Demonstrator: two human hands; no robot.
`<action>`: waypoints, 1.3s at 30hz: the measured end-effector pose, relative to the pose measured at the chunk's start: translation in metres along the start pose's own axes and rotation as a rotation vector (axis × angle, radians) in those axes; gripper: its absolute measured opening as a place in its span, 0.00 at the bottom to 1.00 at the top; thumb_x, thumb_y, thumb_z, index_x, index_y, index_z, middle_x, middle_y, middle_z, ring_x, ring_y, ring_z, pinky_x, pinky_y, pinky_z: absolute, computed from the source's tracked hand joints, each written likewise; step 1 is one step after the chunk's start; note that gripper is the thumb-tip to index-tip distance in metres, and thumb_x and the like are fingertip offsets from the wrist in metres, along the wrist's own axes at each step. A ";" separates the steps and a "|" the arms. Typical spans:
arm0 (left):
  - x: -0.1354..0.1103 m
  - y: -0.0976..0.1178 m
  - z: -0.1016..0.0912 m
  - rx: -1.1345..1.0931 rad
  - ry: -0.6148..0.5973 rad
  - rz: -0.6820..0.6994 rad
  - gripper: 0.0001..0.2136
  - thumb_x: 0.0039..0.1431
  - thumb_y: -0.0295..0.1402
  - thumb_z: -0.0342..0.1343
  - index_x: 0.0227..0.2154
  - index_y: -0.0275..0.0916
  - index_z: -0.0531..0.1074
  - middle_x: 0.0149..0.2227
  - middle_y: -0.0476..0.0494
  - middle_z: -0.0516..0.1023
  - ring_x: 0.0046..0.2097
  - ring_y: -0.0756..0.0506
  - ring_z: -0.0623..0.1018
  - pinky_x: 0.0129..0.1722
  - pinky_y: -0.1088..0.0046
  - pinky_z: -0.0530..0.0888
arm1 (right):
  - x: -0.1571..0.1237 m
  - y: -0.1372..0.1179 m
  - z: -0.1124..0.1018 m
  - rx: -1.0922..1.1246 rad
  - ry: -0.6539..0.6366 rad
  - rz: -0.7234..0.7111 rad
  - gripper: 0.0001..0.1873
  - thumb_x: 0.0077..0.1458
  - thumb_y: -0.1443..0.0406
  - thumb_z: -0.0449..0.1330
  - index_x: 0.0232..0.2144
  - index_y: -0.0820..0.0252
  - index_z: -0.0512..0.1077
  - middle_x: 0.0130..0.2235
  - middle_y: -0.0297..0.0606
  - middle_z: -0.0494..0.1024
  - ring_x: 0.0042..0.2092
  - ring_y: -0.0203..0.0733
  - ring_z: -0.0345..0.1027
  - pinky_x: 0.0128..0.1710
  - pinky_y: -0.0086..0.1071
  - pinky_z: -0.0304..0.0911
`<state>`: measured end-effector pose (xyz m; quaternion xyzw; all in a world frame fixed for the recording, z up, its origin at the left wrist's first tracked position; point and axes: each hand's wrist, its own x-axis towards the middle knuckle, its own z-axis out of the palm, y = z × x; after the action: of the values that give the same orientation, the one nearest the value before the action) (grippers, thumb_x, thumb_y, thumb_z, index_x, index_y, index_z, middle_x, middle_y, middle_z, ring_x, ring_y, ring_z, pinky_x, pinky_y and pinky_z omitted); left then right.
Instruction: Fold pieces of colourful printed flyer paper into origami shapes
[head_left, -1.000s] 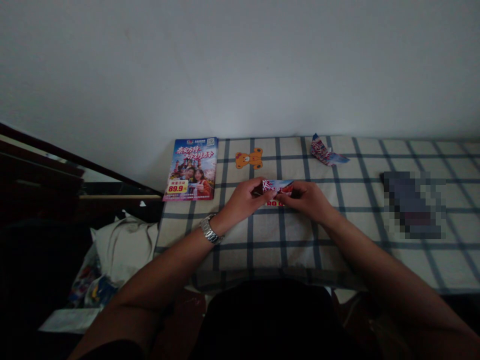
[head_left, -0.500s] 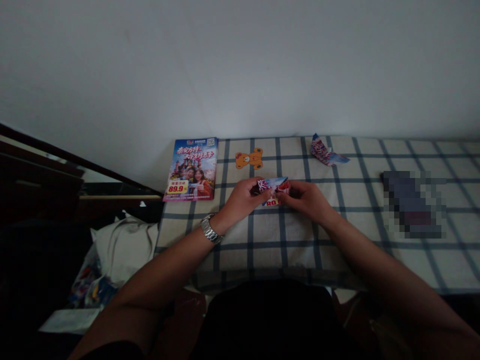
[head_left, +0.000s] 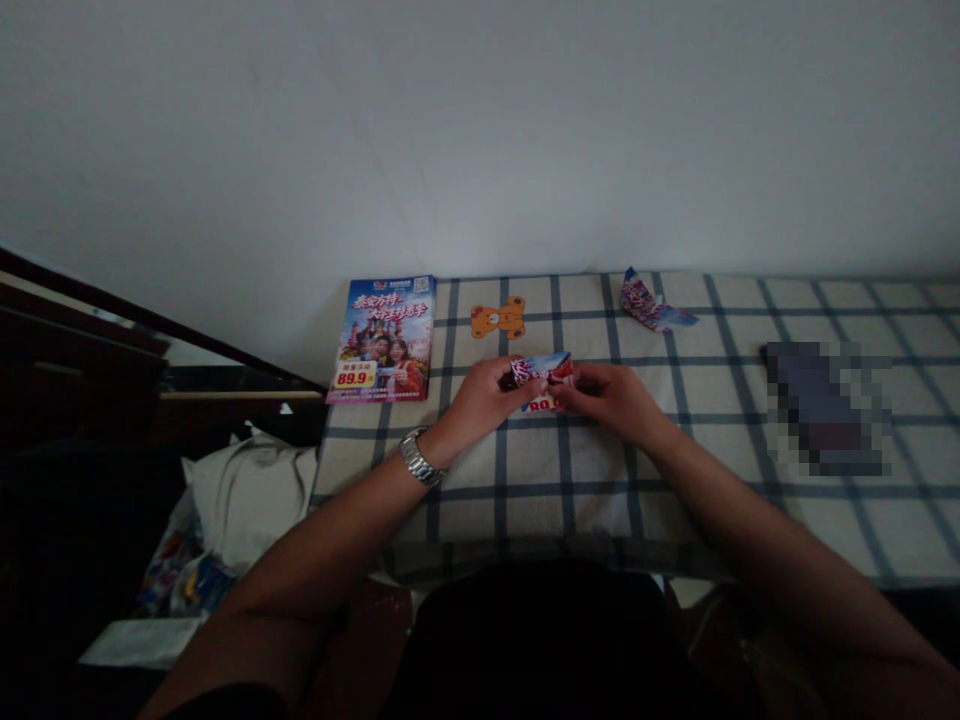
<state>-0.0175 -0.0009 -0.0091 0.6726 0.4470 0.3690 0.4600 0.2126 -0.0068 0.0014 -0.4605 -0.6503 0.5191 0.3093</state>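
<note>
Folded flyer (head_left: 543, 367) | left grip (head_left: 486, 395) and right grip (head_left: 616, 400) both pinching it | over checked tablecloth (head_left: 536, 475) | pale wall (head_left: 525, 150) behind

A blue-and-cream checked cloth (head_left: 480, 500) covers a table set against a plain pale wall (head_left: 525, 130). Near the back of the cloth lies a flat orange cartoon bear (head_left: 499, 319). Toward the right end rests a dark oblong object (head_left: 821, 405), blurred by pixelation. Below the table's left end, a white bag (head_left: 255, 490) sits beside dark wooden furniture (head_left: 82, 345).
</note>
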 end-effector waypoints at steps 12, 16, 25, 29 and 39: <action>0.001 0.002 -0.004 -0.018 0.020 0.000 0.20 0.62 0.52 0.65 0.34 0.36 0.78 0.29 0.48 0.78 0.30 0.50 0.72 0.29 0.75 0.67 | -0.001 -0.003 -0.001 0.107 -0.035 0.068 0.20 0.58 0.46 0.69 0.33 0.55 0.82 0.34 0.39 0.87 0.35 0.46 0.82 0.37 0.38 0.77; 0.001 0.000 -0.003 -0.066 0.021 -0.015 0.20 0.62 0.51 0.66 0.36 0.36 0.79 0.32 0.47 0.80 0.32 0.49 0.74 0.31 0.75 0.70 | 0.000 -0.003 -0.003 0.106 -0.048 0.045 0.21 0.58 0.45 0.69 0.35 0.56 0.82 0.34 0.39 0.87 0.36 0.46 0.82 0.39 0.38 0.78; 0.001 -0.005 -0.003 -0.150 0.043 0.001 0.21 0.62 0.53 0.65 0.39 0.36 0.80 0.36 0.43 0.83 0.35 0.46 0.78 0.36 0.71 0.75 | -0.001 -0.003 -0.005 0.133 -0.048 0.005 0.17 0.61 0.49 0.68 0.38 0.56 0.82 0.35 0.36 0.87 0.37 0.45 0.82 0.41 0.39 0.79; 0.002 -0.005 -0.004 -0.060 0.069 0.031 0.21 0.63 0.52 0.65 0.38 0.36 0.79 0.35 0.44 0.81 0.34 0.46 0.78 0.34 0.71 0.74 | 0.000 0.002 -0.006 0.062 -0.025 -0.035 0.16 0.62 0.50 0.67 0.39 0.56 0.82 0.35 0.36 0.87 0.37 0.45 0.82 0.40 0.37 0.78; 0.001 -0.003 -0.005 0.121 0.100 0.195 0.11 0.67 0.40 0.65 0.45 0.40 0.77 0.41 0.46 0.82 0.41 0.46 0.81 0.42 0.70 0.77 | 0.002 0.009 -0.004 -0.005 0.146 -0.175 0.16 0.61 0.52 0.69 0.45 0.55 0.82 0.39 0.38 0.88 0.38 0.47 0.84 0.40 0.39 0.80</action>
<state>-0.0227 0.0025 -0.0101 0.7202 0.4234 0.4175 0.3575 0.2184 -0.0032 -0.0066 -0.4394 -0.6651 0.4533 0.3988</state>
